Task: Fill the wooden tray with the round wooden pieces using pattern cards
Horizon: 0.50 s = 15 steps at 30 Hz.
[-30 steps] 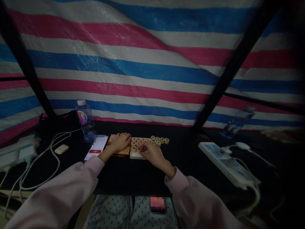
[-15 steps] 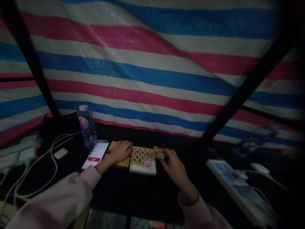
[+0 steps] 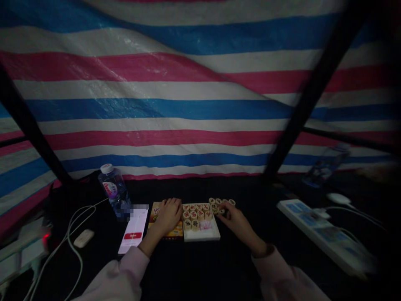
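Observation:
A white tray (image 3: pixel 202 235) holds rows of round wooden Chinese chess pieces (image 3: pixel 193 215), red-marked ones behind and two black-marked ones in front. The front right part of the tray shows bare with a pink print. My left hand (image 3: pixel 169 215) lies flat over an orange and yellow box (image 3: pixel 173 233), fingertips at the tray's left edge. Right of the tray, a loose group of pieces (image 3: pixel 232 202) sits on the black table. My right hand (image 3: pixel 236 223) reaches into this group, thumb and forefinger closed around a chess piece (image 3: pixel 220 210) at its near side.
A phone (image 3: pixel 135 228) with a lit screen lies left of the box, with a clear bottle (image 3: pixel 114 190) behind it. White cables (image 3: pixel 70 234), a small white case (image 3: pixel 84 238) and power strips lie further left. A long power strip (image 3: pixel 319 234) stands right.
The view has tilted up and turned slightly left, shifting everything lower and rightward. More loose pieces show beside my right hand. My left hand still rests on the box.

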Tool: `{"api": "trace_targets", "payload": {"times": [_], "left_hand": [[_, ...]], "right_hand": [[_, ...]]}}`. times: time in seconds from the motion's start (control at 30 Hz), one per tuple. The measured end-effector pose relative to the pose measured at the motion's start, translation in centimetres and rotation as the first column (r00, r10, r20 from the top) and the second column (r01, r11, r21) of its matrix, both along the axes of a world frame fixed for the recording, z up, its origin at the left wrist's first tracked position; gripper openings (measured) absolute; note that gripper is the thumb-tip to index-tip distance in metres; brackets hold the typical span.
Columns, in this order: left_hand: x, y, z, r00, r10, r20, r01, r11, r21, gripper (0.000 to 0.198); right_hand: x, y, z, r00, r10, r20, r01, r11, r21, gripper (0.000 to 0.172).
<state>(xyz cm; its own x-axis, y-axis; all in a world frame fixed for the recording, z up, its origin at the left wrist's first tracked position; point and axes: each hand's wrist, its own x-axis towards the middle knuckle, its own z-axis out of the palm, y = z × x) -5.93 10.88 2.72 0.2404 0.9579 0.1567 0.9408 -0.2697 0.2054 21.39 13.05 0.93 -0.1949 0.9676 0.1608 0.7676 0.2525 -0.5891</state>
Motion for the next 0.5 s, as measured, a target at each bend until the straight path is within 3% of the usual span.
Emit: {"api": "trace_targets", "payload": {"times": [0.3, 0.5], "left_hand": [[-0.1, -0.1, -0.1, 0.999, -0.003, 0.034, 0.003, 1.000, 0.012, 0.039], [-0.5, -0.2, -0.3, 0.998, -0.015, 0.059, 0.014, 1.000, 0.002, 0.038]], "right_hand": [[0.4, 0.5, -1.5, 0.999, 0.032, -0.041, -0.028, 0.996, 0.090, 0.007], [-0.4, -0.2, -0.4, 0.989, 0.038, -0.143, -0.011, 0.983, 0.182, 0.013]]}}
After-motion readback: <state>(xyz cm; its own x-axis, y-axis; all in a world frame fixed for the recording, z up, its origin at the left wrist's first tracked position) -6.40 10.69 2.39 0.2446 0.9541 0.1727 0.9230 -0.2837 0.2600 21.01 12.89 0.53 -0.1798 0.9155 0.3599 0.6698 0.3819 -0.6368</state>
